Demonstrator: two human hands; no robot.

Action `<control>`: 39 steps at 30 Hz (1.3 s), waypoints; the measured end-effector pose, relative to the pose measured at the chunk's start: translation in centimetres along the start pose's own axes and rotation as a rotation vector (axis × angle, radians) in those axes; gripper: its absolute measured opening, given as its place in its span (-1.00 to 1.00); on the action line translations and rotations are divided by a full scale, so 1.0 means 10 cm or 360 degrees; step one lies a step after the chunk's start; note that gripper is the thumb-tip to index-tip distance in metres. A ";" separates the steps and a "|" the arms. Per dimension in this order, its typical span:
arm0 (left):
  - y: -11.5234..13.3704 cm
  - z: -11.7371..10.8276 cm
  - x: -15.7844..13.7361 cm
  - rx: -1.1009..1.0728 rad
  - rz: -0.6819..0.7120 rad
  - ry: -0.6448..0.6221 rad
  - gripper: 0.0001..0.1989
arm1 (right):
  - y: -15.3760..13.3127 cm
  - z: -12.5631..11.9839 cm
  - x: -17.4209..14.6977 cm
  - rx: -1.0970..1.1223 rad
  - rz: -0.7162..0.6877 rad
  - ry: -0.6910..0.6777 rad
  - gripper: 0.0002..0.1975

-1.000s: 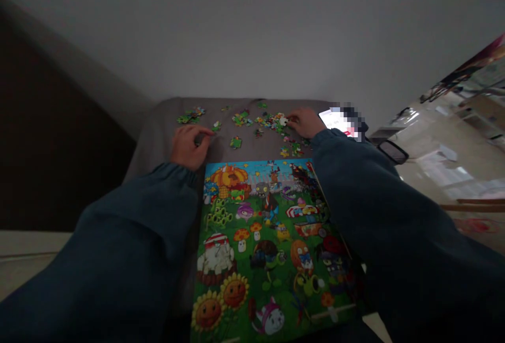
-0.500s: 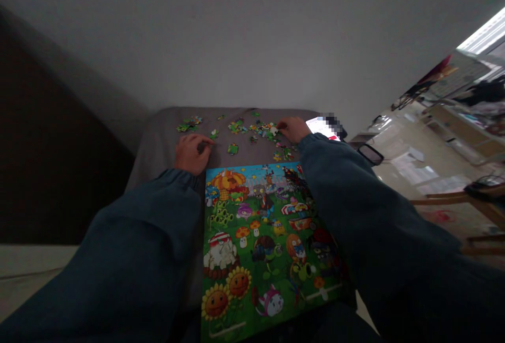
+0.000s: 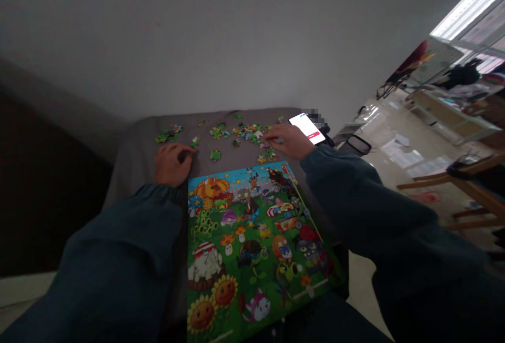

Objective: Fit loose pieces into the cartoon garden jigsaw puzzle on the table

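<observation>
Loose jigsaw puzzle pieces [image 3: 246,133] lie in small clusters along the far part of a grey cloth-covered surface. My right hand [image 3: 290,141] reaches to the right end of the main cluster, its thumb and forefinger pinched on a puzzle piece that is mostly hidden. My left hand [image 3: 172,164] rests on the cloth with curled fingers, its fingertips just short of a small green puzzle piece [image 3: 195,142]. Whether it holds anything is hidden. Nearer to me lies a colourful picture sheet [image 3: 252,248] with cartoon plants and zombies.
A lit phone [image 3: 307,128] lies at the far right of the grey cloth [image 3: 134,145]. A pale wall [image 3: 221,43] rises behind the surface. To the right are a wooden chair [image 3: 453,174] and a bright window [image 3: 473,6].
The view has shifted, so the surface appears farther left. My right hand has drawn back slightly towards me, uncovering a puzzle piece behind it. My left hand stays curled on the cloth.
</observation>
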State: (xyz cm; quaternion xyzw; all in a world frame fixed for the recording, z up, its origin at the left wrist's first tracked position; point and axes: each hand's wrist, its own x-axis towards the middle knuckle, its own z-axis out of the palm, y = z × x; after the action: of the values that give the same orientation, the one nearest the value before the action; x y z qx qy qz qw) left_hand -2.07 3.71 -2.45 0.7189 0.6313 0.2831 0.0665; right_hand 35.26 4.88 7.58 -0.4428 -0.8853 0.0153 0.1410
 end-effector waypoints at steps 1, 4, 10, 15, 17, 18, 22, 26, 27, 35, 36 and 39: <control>0.00 0.01 0.01 0.0011 -0.0009 0.0007 -0.68 | -0.16 -0.04 -0.14 0.0153 -0.0182 0.0059 -0.77; 0.00 0.04 0.02 0.0046 -0.0038 0.0021 -0.67 | -0.78 -0.20 -0.60 0.0426 -0.0620 0.0173 -0.81; 0.08 -0.03 -0.05 0.0073 -0.0013 0.0025 -0.63 | -1.98 -0.40 -1.19 0.0365 -0.0796 0.0270 -0.81; 0.23 -0.15 -0.12 0.0011 0.0038 -0.0002 -0.68 | -2.35 0.16 -1.18 0.0176 -0.0595 0.0254 -0.82; 0.31 -0.23 -0.15 -0.0034 0.0050 -0.0023 -0.68 | -2.34 0.44 -1.17 0.0152 -0.0513 0.0047 -0.85; 0.34 -0.28 -0.18 -0.0057 0.0062 -0.0039 -0.66 | -2.33 0.56 -1.17 0.0171 -0.0493 -0.0062 -0.87; 0.47 -0.60 -0.52 -0.0137 0.0153 -0.0114 -0.53 | -2.25 0.79 -1.24 0.0227 -0.0481 -0.0197 -0.85; 0.56 -0.87 -1.34 -0.0141 0.0209 -0.0139 -0.61 | -2.21 0.84 -1.27 0.0306 -0.0579 -0.0059 -0.84; 0.57 -0.90 -1.58 -0.0136 0.0210 -0.0154 -0.63 | -2.21 0.85 -1.27 0.0335 -0.0606 -0.0027 -0.84; 0.67 -0.73 -2.74 -0.0080 0.0024 -0.0069 -0.70 | -2.20 0.90 -1.25 0.0368 -0.0651 0.0181 -0.88; 0.68 -0.71 -2.76 -0.0081 -0.0003 -0.0059 -0.70 | -2.21 0.87 -1.24 0.0370 -0.0649 0.0223 -0.88; 0.74 -0.70 -2.77 -0.0083 -0.0028 -0.0043 -0.70 | -2.24 0.70 -1.23 0.0378 -0.0617 0.0419 -0.86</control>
State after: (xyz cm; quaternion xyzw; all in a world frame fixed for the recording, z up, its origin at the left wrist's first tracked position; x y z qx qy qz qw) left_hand -0.26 -25.73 -2.27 0.7151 0.6291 0.2891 0.0961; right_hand 22.92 -17.75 1.41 -0.2435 -0.9197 0.0343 0.3062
